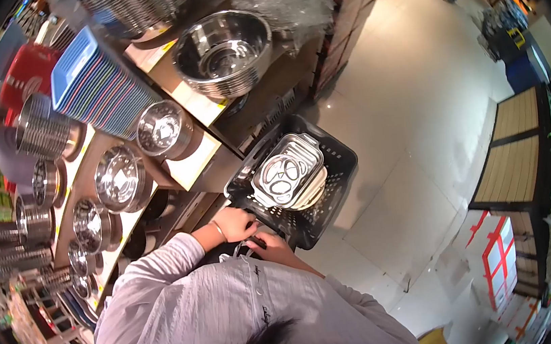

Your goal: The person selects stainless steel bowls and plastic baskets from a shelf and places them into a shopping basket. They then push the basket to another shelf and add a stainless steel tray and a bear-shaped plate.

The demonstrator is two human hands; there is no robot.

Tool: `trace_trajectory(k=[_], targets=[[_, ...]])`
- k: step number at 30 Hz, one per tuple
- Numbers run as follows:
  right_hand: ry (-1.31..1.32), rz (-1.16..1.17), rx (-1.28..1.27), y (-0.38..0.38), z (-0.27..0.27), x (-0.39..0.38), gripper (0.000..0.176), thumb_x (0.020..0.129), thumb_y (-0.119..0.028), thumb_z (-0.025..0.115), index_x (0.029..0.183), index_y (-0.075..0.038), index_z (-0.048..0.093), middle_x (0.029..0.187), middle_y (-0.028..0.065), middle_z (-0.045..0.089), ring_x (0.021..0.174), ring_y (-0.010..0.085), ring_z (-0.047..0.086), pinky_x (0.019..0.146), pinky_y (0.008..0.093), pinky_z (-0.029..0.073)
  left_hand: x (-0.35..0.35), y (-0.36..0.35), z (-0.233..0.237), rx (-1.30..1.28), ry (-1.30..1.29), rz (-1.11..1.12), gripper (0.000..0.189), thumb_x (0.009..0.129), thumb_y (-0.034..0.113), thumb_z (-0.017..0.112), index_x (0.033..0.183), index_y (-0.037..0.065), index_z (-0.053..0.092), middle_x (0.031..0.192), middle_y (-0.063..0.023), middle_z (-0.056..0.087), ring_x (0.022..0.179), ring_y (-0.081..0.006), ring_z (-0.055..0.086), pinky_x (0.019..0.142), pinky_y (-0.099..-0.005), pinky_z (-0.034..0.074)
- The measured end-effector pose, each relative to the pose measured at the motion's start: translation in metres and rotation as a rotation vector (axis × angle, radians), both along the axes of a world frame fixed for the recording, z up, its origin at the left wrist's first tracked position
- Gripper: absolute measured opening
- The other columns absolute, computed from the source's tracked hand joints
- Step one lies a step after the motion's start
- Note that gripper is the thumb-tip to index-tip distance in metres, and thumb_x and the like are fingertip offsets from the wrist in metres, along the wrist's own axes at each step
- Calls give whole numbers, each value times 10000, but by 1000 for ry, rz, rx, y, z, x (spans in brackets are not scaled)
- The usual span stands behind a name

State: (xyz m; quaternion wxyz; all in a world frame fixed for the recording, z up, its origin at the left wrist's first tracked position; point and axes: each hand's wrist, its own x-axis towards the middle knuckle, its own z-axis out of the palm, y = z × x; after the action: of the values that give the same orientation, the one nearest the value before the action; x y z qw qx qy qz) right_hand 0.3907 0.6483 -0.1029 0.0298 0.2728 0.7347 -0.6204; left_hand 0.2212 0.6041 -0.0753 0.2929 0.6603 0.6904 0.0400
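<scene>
A black perforated shopping basket (338,158) is right in front of my body. Inside it lie shiny metal trays (292,170), the top one with rounded compartments, over a cream-coloured plate-like item (317,191). My left hand (234,224), with a bracelet at the wrist, is closed at the basket's near side. Close beside it, my right hand (272,246) has its fingers curled round the dark basket handle (255,241). The left fingertips are at this same handle, though their exact hold is partly hidden.
Shelves on the left carry stacked steel bowls (120,178), a large steel basin (224,49) and blue plastic baskets (76,65). Pale tiled floor (410,102) runs along the right. Wooden-slatted crates (507,173) and a red-taped white box (501,258) stand beyond.
</scene>
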Motion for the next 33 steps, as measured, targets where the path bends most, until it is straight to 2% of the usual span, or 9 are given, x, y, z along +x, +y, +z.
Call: trace_trajectory(k=[5,8,16,21,22,25,29,30,33], targets=[[-12,40,93,-1,-7,0,411,817,-405,496,908,-5,531,859,194,572,818,344,550,697,395,426,0,0,-2,-15,-39,20,344,784,363,447,673,76,602,596,-167,575,568,-346,564,552,-421,457],[-68,67,60,5,-5,-3,422,815,-416,488,898,-5,539,874,214,570,863,356,542,724,405,429,-1,-3,-1,50,-56,7,290,754,334,476,653,88,590,585,-152,573,559,-333,561,536,-416,451],[5,-18,68,-3,-18,-11,422,821,-404,485,874,13,519,831,226,576,818,376,549,706,416,425,-8,6,1,156,-4,-8,217,689,299,513,597,110,566,545,-120,558,518,-311,552,486,-401,442],[90,-147,80,3,-9,-23,341,821,-310,532,874,27,527,746,201,569,669,342,542,596,369,414,-20,27,4,77,64,9,262,679,331,502,589,95,571,559,-138,564,548,-323,564,512,-416,452],[103,-180,41,8,-6,-26,353,780,-312,588,817,35,532,705,195,570,635,320,558,581,361,424,-22,33,4,77,58,-3,262,679,331,502,589,95,571,559,-138,564,548,-323,564,512,-416,452],[177,-167,55,28,3,-26,383,728,-312,650,839,38,544,676,183,563,591,286,547,554,347,419,-25,55,4,45,89,-20,294,689,336,485,602,77,591,576,-154,571,564,-332,571,529,-413,462],[188,-246,147,57,-7,-16,356,690,-299,678,833,11,576,665,182,578,615,318,578,554,346,438,-17,90,-2,28,31,11,332,701,351,465,660,66,629,623,-167,591,601,-336,587,582,-413,476],[162,-256,237,70,9,-13,327,690,-292,676,823,-7,588,675,178,585,628,334,579,556,342,445,-13,102,-2,11,26,13,339,703,359,464,668,67,634,636,-166,595,617,-333,590,591,-413,476],[-70,-308,473,100,17,-3,334,701,-349,654,779,-31,586,654,147,591,607,315,584,518,366,449,-5,140,-1,-20,-33,-17,361,708,378,459,693,69,645,679,-161,606,673,-321,597,619,-407,474]])
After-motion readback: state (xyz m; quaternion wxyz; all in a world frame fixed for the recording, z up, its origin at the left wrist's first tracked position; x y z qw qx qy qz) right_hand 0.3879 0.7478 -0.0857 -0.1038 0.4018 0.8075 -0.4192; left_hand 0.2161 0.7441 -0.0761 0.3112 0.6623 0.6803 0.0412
